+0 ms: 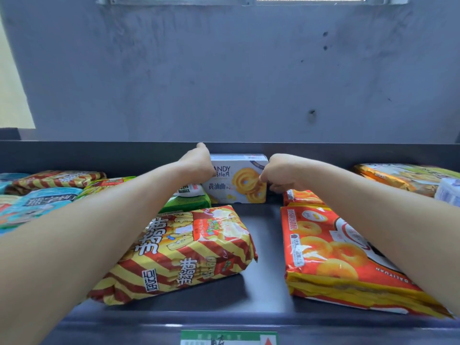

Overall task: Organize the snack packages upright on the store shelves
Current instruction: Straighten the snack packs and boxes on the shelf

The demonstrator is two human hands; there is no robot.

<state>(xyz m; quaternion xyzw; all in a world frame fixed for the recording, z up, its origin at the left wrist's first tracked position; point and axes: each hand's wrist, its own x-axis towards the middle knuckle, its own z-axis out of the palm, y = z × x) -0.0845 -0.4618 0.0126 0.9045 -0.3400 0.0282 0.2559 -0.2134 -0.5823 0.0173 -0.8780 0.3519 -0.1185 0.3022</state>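
A white butter-cookie box (237,181) stands upright at the back of the dark shelf (263,247). My left hand (198,163) grips its left edge, thumb up by the back panel. My right hand (278,173) pinches its right edge with curled fingers. In front of the box, a red-and-yellow striped snack bag (184,255) lies flat on the left. An orange-red ring-cookie bag (341,260) lies flat on the right. A green package (186,201) lies flat by my left forearm.
More flat bags lie at the left: a blue one (39,205) and another striped one (57,180). A golden bag (403,178) and a white pack (448,191) sit at the far right. A grey wall rises behind. A price label (229,338) hangs on the shelf's front lip.
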